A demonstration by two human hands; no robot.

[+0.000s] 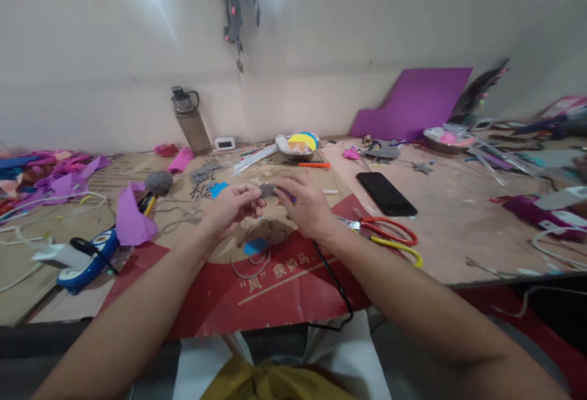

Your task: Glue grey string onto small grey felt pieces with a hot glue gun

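Note:
A small dark grey felt-like piece (266, 190) is pinched between my two hands above the cardboard. My left hand (236, 205) is closed, with its thumb and forefinger at the left edge of the piece. On the other side, the curled fingers of my right hand (305, 203) grip it and partly cover it. Under my hands lie a blue scrap (255, 246) and a loop of thin grey cord (250, 274). Red-handled scissors (389, 230) rest just right of my right wrist, beside a yellow handle (398, 250).
A black phone (386, 194) lies at right. Behind stand a bowl (300, 154) of coloured pieces and a bottle (191, 122). Left are a grey yarn ball (158, 183), purple felt (134, 216) and a blue power strip (89, 262) with cables. Red-printed cardboard (284, 302) covers the front edge.

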